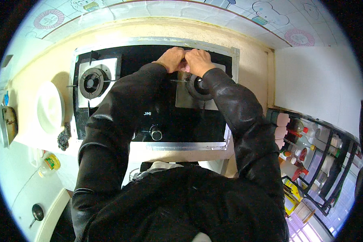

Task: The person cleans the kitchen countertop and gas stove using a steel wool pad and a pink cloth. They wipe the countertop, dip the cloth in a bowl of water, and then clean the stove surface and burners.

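My left hand point(172, 58) and my right hand point(198, 60) are close together over the back of a black two-burner gas cooktop point(145, 96). Both are curled around a small pink item point(186, 67), possibly a cloth, which is mostly hidden between them. Just below my right hand sits the right burner point(199, 87), partly covered by my right sleeve. The left burner point(91, 83) has a round dark head on a square metal plate. A round control knob point(156, 134) is at the cooktop's front edge.
Left of the cooktop are a white oval dish point(50, 107) and a dark scouring pad point(64, 136). A metal pan point(7, 126) lies farther left. At right, a black rack point(322, 157) holds several bottles and jars. A tiled wall point(181, 9) rises behind the counter.
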A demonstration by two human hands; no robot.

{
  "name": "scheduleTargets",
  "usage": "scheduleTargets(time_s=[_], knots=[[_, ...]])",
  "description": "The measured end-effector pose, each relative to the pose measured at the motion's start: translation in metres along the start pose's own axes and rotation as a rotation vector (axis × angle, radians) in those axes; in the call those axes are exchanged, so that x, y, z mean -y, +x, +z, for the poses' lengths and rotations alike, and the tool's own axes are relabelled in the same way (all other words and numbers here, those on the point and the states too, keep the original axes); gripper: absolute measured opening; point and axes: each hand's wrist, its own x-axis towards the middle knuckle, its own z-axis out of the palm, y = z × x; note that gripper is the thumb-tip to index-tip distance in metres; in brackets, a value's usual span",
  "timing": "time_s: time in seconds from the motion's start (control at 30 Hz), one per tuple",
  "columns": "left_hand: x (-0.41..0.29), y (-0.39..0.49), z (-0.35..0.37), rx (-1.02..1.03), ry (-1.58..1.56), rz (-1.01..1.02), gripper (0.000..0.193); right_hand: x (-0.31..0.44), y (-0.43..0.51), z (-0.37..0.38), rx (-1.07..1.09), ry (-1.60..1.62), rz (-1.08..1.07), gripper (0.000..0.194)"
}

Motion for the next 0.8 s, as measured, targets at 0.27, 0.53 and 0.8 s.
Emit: scheduleTargets(time_s=[0.27, 0.53, 0.8], knots=[[0.004, 0.013, -0.001, -0.117, 0.062, -0.061, 0.034, -0.01, 0.016, 0.017, -0.118, 0.176, 0.112, 0.013], [0.001, -0.015, -0.015, -0.067, -0.048, -0.004, 0.039, 0.002, -0.001, 0.032, -0.194, 0.198, -0.109, 0.022], [0.017, 0.015, -0.006, -0.216, 0.011, -0.146, 0.032, -0.014, 0.026, 0.018, -0.096, 0.113, -0.08, 0.023]])
